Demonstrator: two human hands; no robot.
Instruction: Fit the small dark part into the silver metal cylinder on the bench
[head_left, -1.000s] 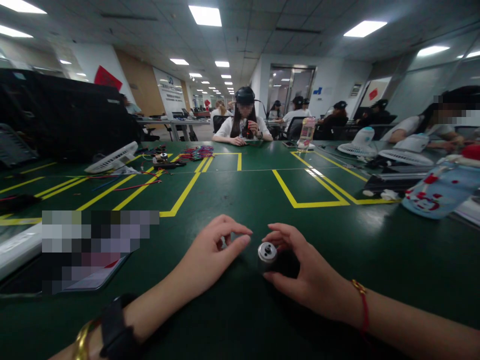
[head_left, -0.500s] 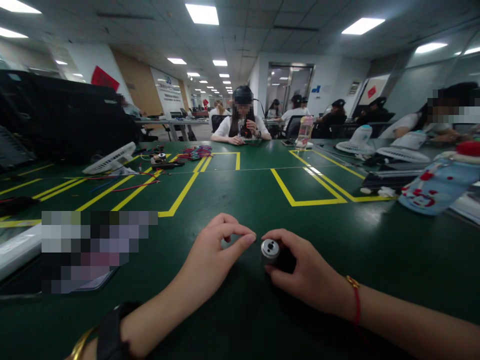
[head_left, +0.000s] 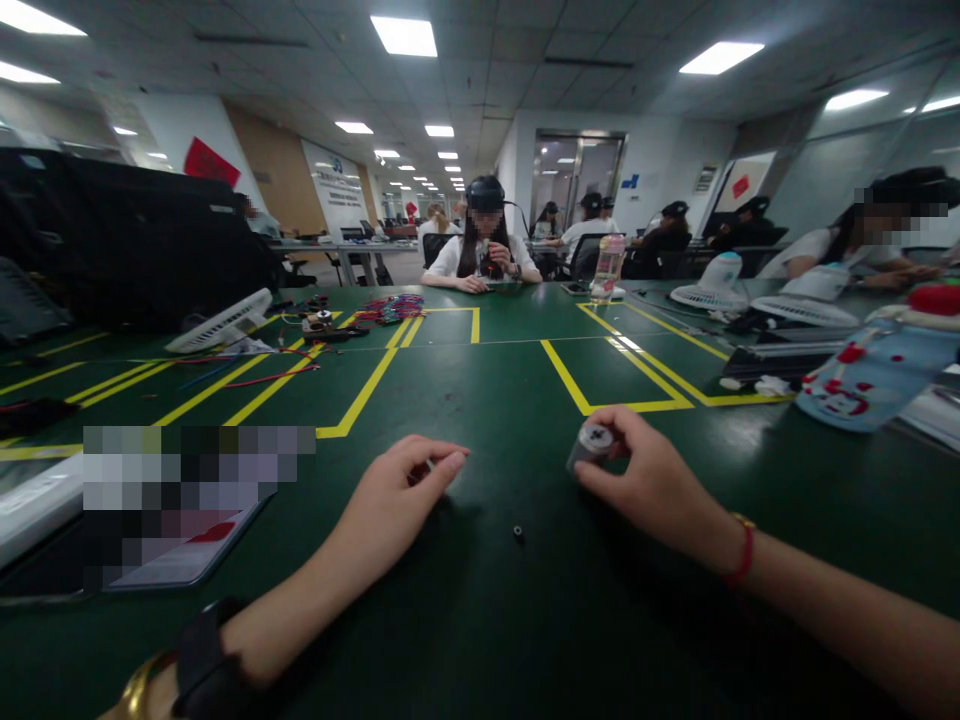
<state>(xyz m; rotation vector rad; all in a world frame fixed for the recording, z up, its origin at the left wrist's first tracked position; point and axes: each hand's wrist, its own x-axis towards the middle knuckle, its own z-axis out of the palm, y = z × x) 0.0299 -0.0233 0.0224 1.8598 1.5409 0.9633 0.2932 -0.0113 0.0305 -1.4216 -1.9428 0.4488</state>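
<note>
My right hand [head_left: 641, 470] grips a small silver metal cylinder [head_left: 592, 447], which looks like a small motor, between thumb and fingers. Its round end face, with a dark centre and small holes, points upward and is slightly tilted. My left hand [head_left: 409, 490] rests to the left above the table, thumb and fingertips pressed together. A thin pale sliver shows between its fingers, but I cannot make out what it is. A tiny dark ring-like part [head_left: 517, 533] stands on the green table [head_left: 480, 620] between the two hands.
A phone [head_left: 187, 545] and a white power strip [head_left: 37, 500] lie at left. Wires [head_left: 390, 307] and a small fan [head_left: 225, 322] are farther back. A blue bottle [head_left: 874, 375] and more fans [head_left: 720, 283] stand right. A person [head_left: 484, 240] sits opposite.
My right hand has moved right and away from me with the metal cylinder. My left hand has drawn back left. The tiny dark part now shows on the table between them.
</note>
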